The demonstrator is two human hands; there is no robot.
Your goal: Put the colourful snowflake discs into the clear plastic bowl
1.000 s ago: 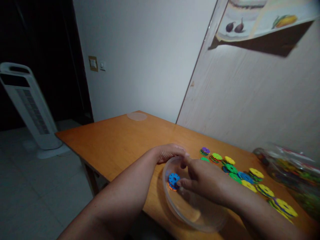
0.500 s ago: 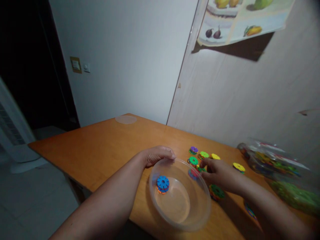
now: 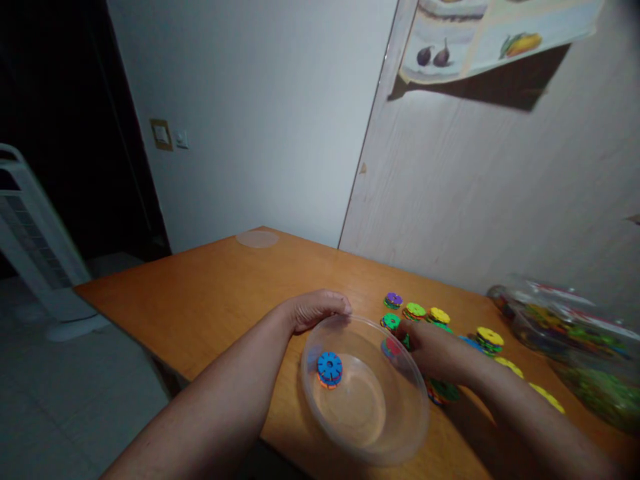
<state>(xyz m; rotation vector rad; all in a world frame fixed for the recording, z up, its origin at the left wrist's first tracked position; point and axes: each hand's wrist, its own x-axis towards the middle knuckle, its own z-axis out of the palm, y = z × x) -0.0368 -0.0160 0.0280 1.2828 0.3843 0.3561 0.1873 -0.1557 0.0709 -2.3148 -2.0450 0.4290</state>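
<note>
A clear plastic bowl [image 3: 367, 440] stands tilted towards me near the table's front edge. My left hand [image 3: 320, 310] holds its far-left rim, thumb over the edge. Inside, a small stack of notched plastic discs [image 3: 330, 368], blue on top and orange beneath, lies at the left. My right hand [image 3: 430, 347] is beyond the bowl's right rim, its fingers closed about a green notched disc stack [image 3: 406, 341], mostly hidden by the hand. Close by are stacks topped in green [image 3: 391, 322], purple [image 3: 393, 299] and lime [image 3: 415, 311]. A reddish stack shows through the bowl's wall.
More disc stacks, several of them yellow [image 3: 490, 337], spread to the right of my hand. Clear bags of coloured pieces [image 3: 570, 327] lie against the wall. A round clear lid [image 3: 257, 239] rests at the table's [image 3: 200, 293] far corner. A white tower fan [image 3: 45, 260] stands left.
My view has shifted slightly, bringing more of the fan and the right-hand stacks into sight. My right hand has lowered a little over the green stack. The left hand keeps its hold on the bowl.
</note>
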